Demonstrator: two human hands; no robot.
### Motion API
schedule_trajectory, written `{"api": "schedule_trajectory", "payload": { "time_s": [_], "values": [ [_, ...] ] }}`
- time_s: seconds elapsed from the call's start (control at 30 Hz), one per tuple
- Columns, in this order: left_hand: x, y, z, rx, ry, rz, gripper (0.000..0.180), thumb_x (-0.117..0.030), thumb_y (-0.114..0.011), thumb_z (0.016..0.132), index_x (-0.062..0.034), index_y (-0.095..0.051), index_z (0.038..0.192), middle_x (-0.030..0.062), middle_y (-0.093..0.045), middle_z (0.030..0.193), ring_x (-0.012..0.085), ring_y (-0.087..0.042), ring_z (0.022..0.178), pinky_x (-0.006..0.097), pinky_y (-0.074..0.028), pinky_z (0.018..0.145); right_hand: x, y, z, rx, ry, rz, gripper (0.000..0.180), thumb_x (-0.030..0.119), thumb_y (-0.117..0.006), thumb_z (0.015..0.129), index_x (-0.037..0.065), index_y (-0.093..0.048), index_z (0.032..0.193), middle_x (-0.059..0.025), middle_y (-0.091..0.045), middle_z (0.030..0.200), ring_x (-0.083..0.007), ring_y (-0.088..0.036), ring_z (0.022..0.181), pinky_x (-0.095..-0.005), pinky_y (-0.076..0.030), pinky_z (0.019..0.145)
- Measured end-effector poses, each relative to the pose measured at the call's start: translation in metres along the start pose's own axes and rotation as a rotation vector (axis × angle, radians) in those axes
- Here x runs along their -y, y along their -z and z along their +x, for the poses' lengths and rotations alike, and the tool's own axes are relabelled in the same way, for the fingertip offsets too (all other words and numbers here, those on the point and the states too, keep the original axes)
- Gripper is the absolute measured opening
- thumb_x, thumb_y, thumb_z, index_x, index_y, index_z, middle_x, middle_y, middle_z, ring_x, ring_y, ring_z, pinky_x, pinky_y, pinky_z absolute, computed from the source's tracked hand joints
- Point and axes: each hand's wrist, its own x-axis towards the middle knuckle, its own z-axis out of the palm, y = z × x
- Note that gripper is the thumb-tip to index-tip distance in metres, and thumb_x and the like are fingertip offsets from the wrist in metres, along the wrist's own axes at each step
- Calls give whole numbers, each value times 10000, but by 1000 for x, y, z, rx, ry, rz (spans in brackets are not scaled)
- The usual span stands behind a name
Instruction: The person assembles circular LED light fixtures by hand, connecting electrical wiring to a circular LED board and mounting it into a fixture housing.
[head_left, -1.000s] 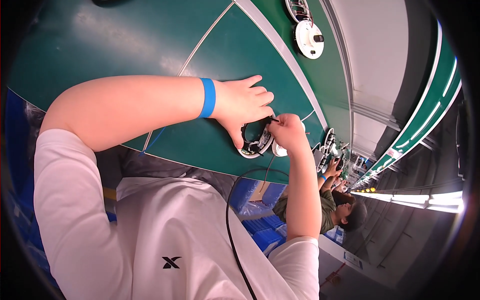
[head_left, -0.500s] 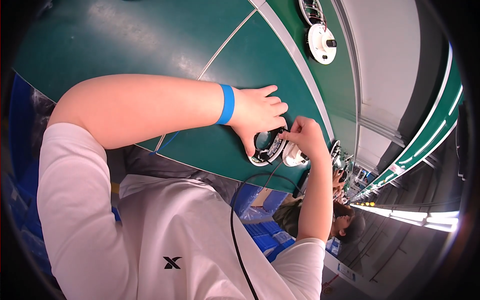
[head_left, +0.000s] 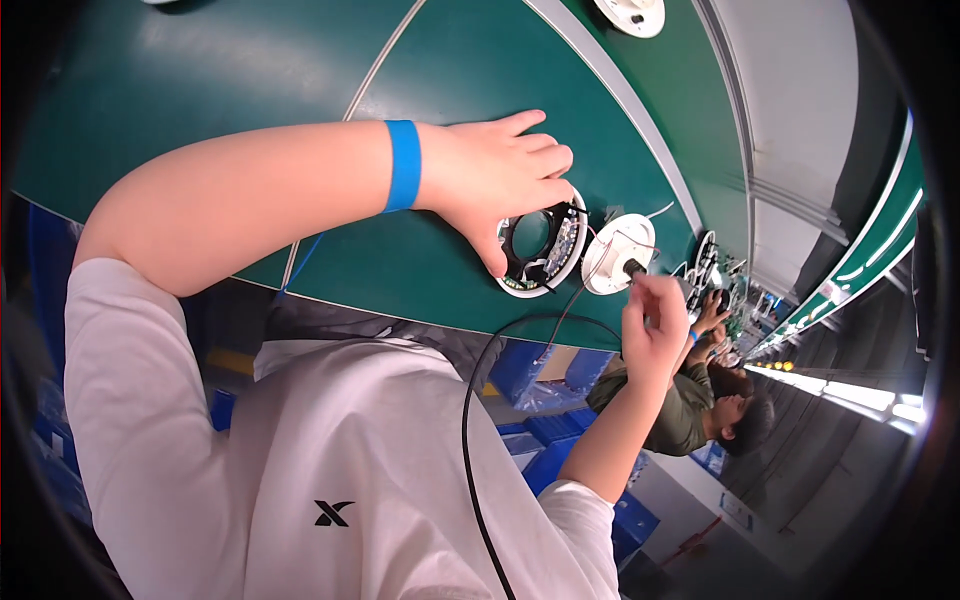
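Note:
My left hand [head_left: 500, 180], a blue band [head_left: 403, 166] at its wrist, reaches across a round white housing [head_left: 577, 245]. Its thumb lies on the near rim and its fingers on the far side, gripping the housing. Inside are a black ring and a circuit board with small parts. Thin wires run from the housing to a white disc [head_left: 605, 272] just right of it on the bench. The disc carries a black stub [head_left: 633, 267]. My right hand [head_left: 655, 325] is closed, its fingertips meeting at that stub; part of the grip is hidden.
The green bench [head_left: 400, 275] has a pale seam across it and a raised metal edge along its far side. A black cable [head_left: 467, 430] hangs across my shirt. Another white disc [head_left: 640, 15] lies beyond the edge. Blue bins [head_left: 530, 375] stand below; a co-worker [head_left: 690, 415] sits right.
My right hand has left the housing's rim and moved right to the disc's black stub. The disc now sits farther from the housing. My left hand stays on the housing.

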Motion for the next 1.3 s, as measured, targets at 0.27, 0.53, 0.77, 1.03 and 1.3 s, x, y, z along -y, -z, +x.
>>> {"api": "schedule_trajectory", "payload": {
  "time_s": [0.27, 0.53, 0.77, 1.03, 1.3],
  "values": [
    [8, 8, 4, -12, -17, 27, 969, -594, -856, 651, -1, -558, 1358, 180, -555, 1244, 348, -537, 1269, 583, -261, 1225, -43, -9, -81, -288, -307, 215, 141, -133, -588, 833, -31, -655, 903, -30, -577, 800, -85, -550, 682, -211, -418, 584],
    [5, 16, 0, 69, 10, 55, 973, -631, -838, 664, -29, -514, 1357, 205, -516, 1269, 380, -500, 1313, 622, -236, 1227, -113, -14, -12, -598, -751, 805, 237, 143, -584, 1048, -60, -645, 1154, -173, -740, 932, -129, -562, 550, -272, -475, 493],
    [2, 12, 2, 86, -6, 60, 1016, -674, -820, 671, -10, -515, 1377, 219, -515, 1311, 385, -482, 1346, 623, -231, 1233, -200, -36, 9, -454, -1037, 1440, 294, 326, -608, 1058, 32, -620, 1052, -76, -695, 872, -89, -491, 542, -215, -376, 459],
    [1, 12, -6, 127, 34, 16, 1009, -670, -825, 688, -34, -499, 1401, 211, -493, 1331, 402, -438, 1395, 648, -196, 1240, -95, -22, 33, -656, -309, 1512, 184, 86, -605, 1051, 10, -642, 1214, -136, -712, 1140, -141, -616, 782, -250, -527, 642],
    [-1, 10, -4, 136, 34, 9, 997, -668, -817, 694, -22, -515, 1390, 204, -505, 1310, 379, -453, 1380, 640, -207, 1237, -44, -21, 57, -579, -179, 1396, 179, 22, -629, 1018, 9, -648, 1195, -186, -744, 1139, -173, -667, 729, -282, -559, 619]
  ]
}}
